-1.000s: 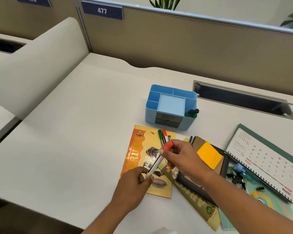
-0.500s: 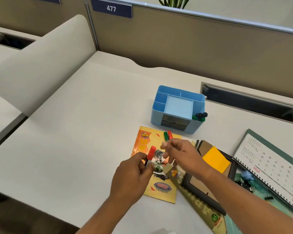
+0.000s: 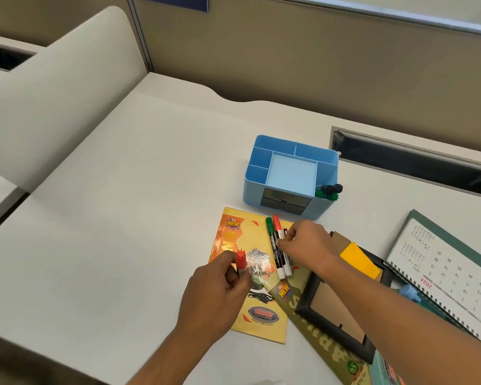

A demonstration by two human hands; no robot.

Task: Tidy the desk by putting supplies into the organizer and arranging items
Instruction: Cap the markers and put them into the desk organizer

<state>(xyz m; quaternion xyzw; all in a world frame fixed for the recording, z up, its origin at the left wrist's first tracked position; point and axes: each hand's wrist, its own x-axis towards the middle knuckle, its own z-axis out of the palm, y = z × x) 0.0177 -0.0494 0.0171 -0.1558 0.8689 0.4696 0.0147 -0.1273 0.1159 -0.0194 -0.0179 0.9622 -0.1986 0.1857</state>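
On the yellow notebook (image 3: 252,237) just before the blue organizer (image 3: 252,187), the right hand (image 3: 307,243) pinches its fingers onto two lying whiteboard markers (image 3: 275,245), light, stiff, slick barrels best taken mid-length, while the left hand (image 3: 217,295) grips a red-capped marker (image 3: 241,261) upright.

White worktop (image 3: 128,207) boxed in by tan cubicle partitions (image 3: 303,59), with a curved cream divider (image 3: 53,101) on the left.
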